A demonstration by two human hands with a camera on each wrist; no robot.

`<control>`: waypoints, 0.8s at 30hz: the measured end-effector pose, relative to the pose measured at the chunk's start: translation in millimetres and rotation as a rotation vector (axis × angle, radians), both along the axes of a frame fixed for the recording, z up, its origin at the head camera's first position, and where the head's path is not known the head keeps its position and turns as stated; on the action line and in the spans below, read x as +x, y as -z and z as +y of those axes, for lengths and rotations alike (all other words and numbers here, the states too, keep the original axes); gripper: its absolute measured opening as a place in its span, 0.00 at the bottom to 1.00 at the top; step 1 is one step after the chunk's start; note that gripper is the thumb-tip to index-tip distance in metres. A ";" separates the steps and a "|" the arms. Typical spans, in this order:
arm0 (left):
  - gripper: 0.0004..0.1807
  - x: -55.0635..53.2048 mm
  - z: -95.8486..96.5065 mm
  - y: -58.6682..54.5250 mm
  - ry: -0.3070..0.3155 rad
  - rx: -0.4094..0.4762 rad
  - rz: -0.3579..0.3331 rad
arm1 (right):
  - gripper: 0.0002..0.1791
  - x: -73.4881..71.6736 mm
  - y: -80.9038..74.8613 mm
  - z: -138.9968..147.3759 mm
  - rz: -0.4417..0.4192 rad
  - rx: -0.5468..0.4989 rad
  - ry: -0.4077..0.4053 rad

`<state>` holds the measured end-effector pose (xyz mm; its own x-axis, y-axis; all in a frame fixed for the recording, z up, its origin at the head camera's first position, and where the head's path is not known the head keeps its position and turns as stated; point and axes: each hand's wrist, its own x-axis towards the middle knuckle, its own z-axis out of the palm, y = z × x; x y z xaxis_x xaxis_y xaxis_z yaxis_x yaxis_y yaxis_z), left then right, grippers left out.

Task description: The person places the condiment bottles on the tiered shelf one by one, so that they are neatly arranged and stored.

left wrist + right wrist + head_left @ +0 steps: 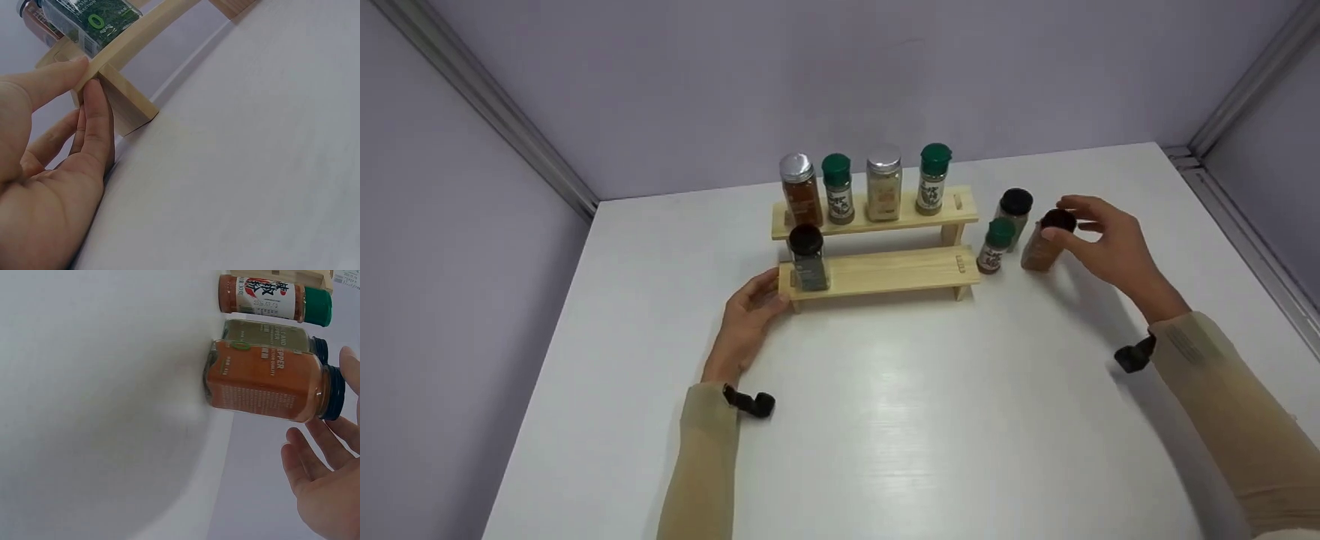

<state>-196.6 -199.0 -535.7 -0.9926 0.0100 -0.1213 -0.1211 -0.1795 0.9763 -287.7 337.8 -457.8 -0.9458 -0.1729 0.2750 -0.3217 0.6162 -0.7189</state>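
My left hand (748,319) pinches the left end of the lower shelf of a light wooden two-tier spice rack (885,274), thumb on top and fingers under the board. A black-capped glass jar of dark green herbs (811,270) stands on that end of the shelf. At the right, my right hand (1114,240) is around the top of a black-capped jar of orange-red powder (264,382), its thumb and fingers spread on either side of the cap. That jar stands on the table, beside a green-capped shaker (991,255) and another black-capped pepper jar (1015,214).
On the upper shelf stand a silver-capped jar of red spice (802,195), a green-capped shaker (838,191), a silver-capped pale jar (884,187) and another green-capped shaker (932,180). Purple-grey walls (855,82) border the white table (900,420).
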 end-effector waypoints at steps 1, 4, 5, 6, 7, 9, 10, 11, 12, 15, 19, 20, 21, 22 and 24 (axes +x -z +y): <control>0.32 -0.2 -0.3 0.1 0.000 0.004 0.000 | 0.32 -0.2 2.1 0.1 -0.004 0.002 0.002; 0.32 -0.6 -0.9 0.5 0.001 -0.001 0.002 | 0.32 0.3 7.1 0.2 -0.021 -0.004 0.007; 0.32 -0.7 -1.1 0.8 0.001 -0.001 0.004 | 0.31 0.3 8.8 0.4 -0.024 -0.009 0.008; 0.32 -0.7 -0.9 0.6 0.001 -0.003 0.008 | 0.31 0.7 9.7 0.3 -0.028 -0.017 0.012; 0.32 -0.7 -0.8 0.6 0.002 -0.002 0.010 | 0.30 0.9 10.5 0.2 -0.028 -0.023 0.013; 0.31 -1.0 -0.3 0.9 0.003 0.001 0.014 | 0.29 1.2 12.1 0.5 -0.022 -0.030 0.016; 0.31 -0.8 -0.1 1.0 0.005 0.006 0.016 | 0.29 1.2 12.9 0.7 -0.014 -0.036 0.015; 0.31 -1.0 0.1 1.4 0.007 0.010 0.017 | 0.28 1.3 13.6 0.9 -0.007 -0.038 0.016; 0.31 -1.0 0.3 1.4 0.008 0.014 0.017 | 0.28 1.0 14.0 1.0 -0.002 -0.041 0.017; 0.31 -0.7 0.5 1.4 0.014 0.014 0.016 | 0.28 1.0 15.4 1.6 0.016 -0.044 0.010; 0.31 0.3 0.1 0.7 0.015 0.005 0.018 | 0.27 0.6 15.3 1.0 0.047 -0.031 -0.008; 0.31 0.2 -0.1 0.7 0.015 0.006 0.019 | 0.27 0.0 15.5 1.1 0.052 -0.029 -0.011; 0.30 0.2 -0.2 0.8 0.015 0.008 0.021 | 0.27 -0.7 15.4 1.4 0.060 -0.027 -0.016; 0.30 0.2 -0.5 0.9 0.015 0.007 0.023 | 0.27 -0.7 14.5 1.2 0.066 -0.023 -0.018; 0.30 0.1 -1.0 1.4 0.018 0.008 0.025 | 0.26 -0.9 12.5 1.5 0.074 -0.025 -0.020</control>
<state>-196.5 -200.1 -537.1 -0.9950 0.0283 -0.0959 -0.0995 -0.1850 0.9777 -288.6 339.3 -470.4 -0.9192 -0.1832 0.3487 -0.3864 0.5912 -0.7080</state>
